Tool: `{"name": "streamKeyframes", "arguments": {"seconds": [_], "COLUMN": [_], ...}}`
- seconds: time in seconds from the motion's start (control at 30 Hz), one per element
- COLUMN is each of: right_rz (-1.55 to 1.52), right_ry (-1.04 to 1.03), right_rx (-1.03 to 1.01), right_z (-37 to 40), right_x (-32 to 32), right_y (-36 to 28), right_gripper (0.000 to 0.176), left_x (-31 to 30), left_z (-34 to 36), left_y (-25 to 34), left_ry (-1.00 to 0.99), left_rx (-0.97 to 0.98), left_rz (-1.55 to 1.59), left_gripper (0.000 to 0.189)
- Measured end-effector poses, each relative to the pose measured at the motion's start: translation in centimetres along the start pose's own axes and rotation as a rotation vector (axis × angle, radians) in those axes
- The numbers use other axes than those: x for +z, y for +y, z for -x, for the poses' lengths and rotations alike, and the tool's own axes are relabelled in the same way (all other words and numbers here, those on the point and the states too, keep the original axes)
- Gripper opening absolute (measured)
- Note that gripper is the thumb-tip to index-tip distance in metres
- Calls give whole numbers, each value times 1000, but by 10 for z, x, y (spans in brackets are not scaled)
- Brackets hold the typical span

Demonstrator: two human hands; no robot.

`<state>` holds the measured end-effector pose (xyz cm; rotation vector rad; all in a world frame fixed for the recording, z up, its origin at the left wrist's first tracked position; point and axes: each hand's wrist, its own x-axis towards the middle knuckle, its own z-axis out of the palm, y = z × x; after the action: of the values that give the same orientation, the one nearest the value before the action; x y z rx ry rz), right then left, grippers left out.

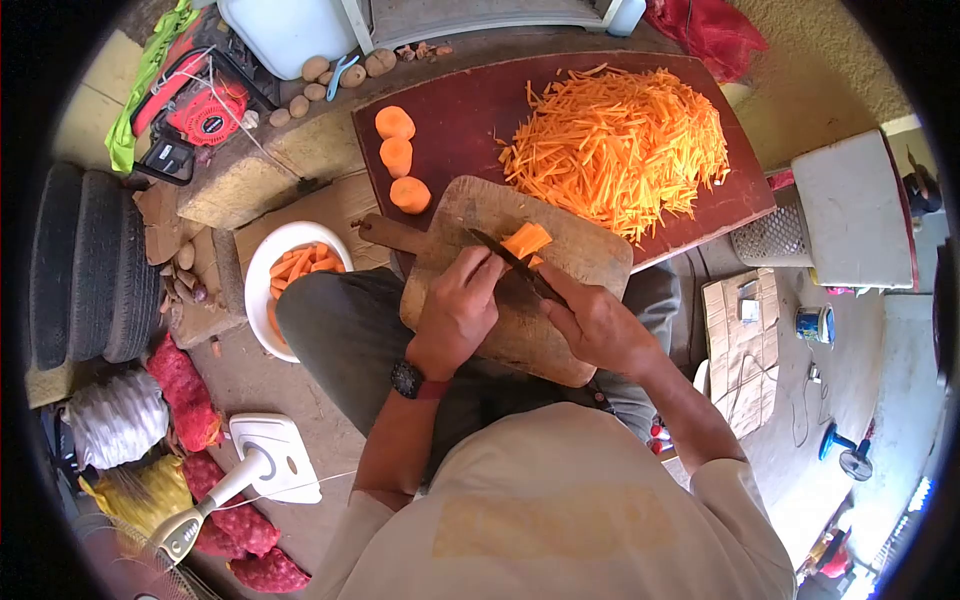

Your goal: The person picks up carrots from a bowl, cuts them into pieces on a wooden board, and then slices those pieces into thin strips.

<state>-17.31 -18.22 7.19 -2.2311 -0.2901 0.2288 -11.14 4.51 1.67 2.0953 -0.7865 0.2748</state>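
Note:
A wooden cutting board [455, 215] with a handle lies across the person's lap. On it a dark-bladed knife [512, 263] slants beside a piece of cut carrot [527, 239]. My right hand [600, 325] is closed around the knife's near end, its handle mostly hidden by the fingers. My left hand [462, 305], with a watch on the wrist, has its fingers curled close to the blade's far end; what they hold, if anything, is hidden. Beyond the board, a large heap of carrot strips [625, 150] and three thick carrot pieces [396, 157] rest on a dark red table [470, 110].
A white basin [258, 250] of carrots stands on the floor at left. Nearby are tyres [90, 265], red mesh sacks [185, 390] and a white fan base [280, 455]. A red machine [210, 105] sits at upper left; cardboard [740, 350] lies at right.

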Motion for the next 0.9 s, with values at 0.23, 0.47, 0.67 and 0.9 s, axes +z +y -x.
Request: {"name": "streamKeyframes", "arguments": {"seconds": [0.23, 0.47, 0.67, 0.9], "right_rz": [-62, -43, 36, -15], "right_ry": [45, 7, 20, -27], "right_rx": [10, 13, -59, 63], "right_z": [11, 10, -9, -11], "right_x": [-32, -32, 0, -3], "right_y": [-43, -39, -15, -2], "right_gripper": [48, 49, 49, 48], "left_x": [0, -2, -1, 1], "left_z": [3, 4, 0, 2], "left_y": [-1, -2, -1, -4], "left_ry": [-40, -23, -17, -3], "left_rx": [-22, 9, 40, -11], "left_rz": [-69, -48, -40, -9], "left_gripper": [54, 56, 50, 42]}}
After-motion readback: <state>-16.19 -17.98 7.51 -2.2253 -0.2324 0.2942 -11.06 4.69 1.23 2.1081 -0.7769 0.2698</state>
